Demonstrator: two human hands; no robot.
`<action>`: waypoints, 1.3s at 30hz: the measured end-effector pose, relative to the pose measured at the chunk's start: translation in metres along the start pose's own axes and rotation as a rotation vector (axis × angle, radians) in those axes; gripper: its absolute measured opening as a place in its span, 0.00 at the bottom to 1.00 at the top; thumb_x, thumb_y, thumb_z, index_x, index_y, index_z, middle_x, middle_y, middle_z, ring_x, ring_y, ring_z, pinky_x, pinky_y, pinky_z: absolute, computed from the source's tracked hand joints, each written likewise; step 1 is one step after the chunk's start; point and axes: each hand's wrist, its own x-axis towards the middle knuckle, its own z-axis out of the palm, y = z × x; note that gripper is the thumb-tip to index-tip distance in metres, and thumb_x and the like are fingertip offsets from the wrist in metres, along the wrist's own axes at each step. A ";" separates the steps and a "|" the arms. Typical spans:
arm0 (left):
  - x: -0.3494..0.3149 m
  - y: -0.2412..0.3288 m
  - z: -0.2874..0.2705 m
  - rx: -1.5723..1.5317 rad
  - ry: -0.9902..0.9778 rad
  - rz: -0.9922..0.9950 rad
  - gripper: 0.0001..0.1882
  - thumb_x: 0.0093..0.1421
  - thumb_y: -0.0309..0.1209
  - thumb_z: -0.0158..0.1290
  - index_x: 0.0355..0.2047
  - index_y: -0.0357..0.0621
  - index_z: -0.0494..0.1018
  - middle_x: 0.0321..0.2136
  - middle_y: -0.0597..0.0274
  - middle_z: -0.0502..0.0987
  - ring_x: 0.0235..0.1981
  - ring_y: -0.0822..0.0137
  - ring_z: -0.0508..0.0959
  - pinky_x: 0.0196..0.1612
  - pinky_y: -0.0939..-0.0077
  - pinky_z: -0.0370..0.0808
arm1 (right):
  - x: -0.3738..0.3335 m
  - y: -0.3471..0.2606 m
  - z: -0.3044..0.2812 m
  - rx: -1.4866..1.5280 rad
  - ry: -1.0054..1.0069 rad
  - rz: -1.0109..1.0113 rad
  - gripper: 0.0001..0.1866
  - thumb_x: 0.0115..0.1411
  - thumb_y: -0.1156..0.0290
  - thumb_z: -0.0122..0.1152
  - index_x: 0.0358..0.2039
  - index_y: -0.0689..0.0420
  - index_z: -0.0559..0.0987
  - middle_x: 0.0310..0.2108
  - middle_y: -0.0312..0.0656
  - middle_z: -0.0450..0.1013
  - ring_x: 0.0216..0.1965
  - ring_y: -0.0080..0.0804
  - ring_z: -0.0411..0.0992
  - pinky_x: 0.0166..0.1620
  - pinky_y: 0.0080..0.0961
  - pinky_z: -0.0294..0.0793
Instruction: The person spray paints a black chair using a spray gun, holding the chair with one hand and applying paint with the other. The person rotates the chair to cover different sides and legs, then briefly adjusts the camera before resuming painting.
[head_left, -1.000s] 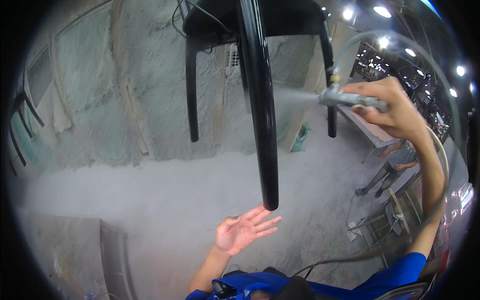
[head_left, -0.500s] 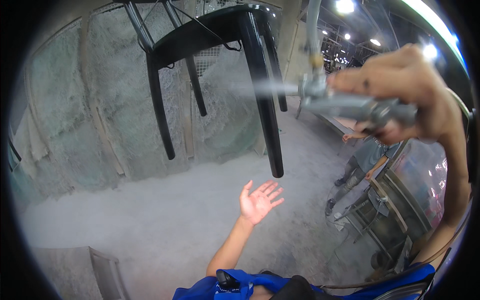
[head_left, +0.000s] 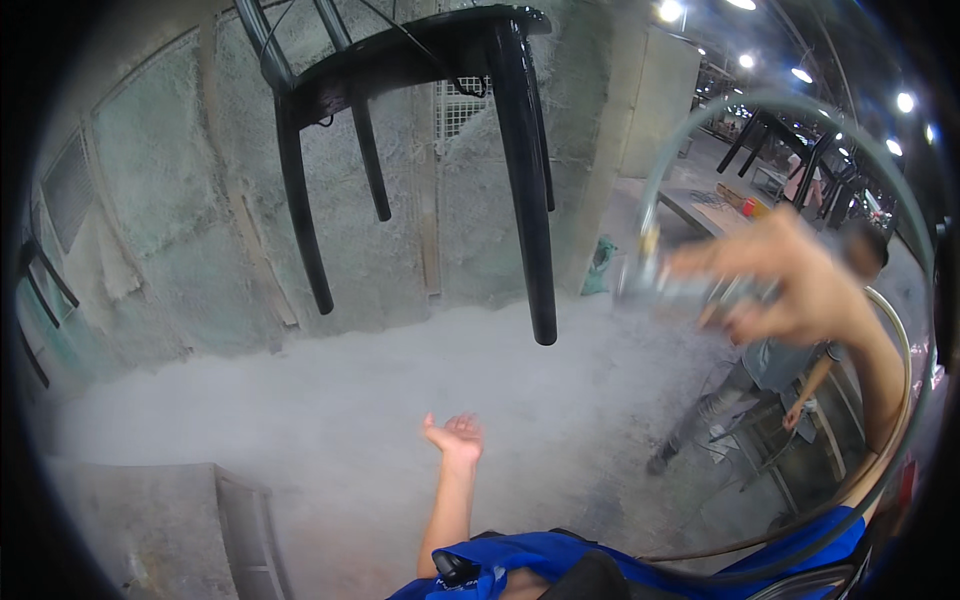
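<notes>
A glossy black chair (head_left: pixel 522 170) hangs in front of me, its legs pointing down above the floor. My right hand (head_left: pixel 800 285) is raised to the right of the chair, fingers wrapped round a grey spray gun (head_left: pixel 645 285), both smeared by motion. The gun's front end points left toward the chair's nearest leg, apart from it. A pale hose (head_left: pixel 790 104) loops up from the gun and down past my right arm. Below the chair, my left hand (head_left: pixel 458 438) is open and turned up, fingers loosely bent, holding nothing.
Behind the chair stands a wall (head_left: pixel 350 200) coated in whitish residue. A grey box-like thing (head_left: pixel 150 520) sits at the lower left. A co-worker (head_left: pixel 775 365) stands behind my right arm, partly hidden. More black chairs (head_left: pixel 775 140) show farther right; dark legs (head_left: pixel 50 285) show far left.
My right hand and the spray gun have come down; the white spray jet seen before no longer shows. My left hand has moved left and lower. The view has swung somewhat right.
</notes>
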 end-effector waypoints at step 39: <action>0.021 0.088 -0.367 1.894 0.289 -0.025 0.19 0.57 0.41 0.62 0.47 0.45 0.82 0.28 0.56 0.86 0.31 0.66 0.84 0.40 0.69 0.80 | 0.001 0.028 0.328 2.016 1.079 0.354 0.27 0.73 0.44 0.48 0.36 0.60 0.70 0.27 0.41 0.69 0.24 0.28 0.71 0.14 0.20 0.65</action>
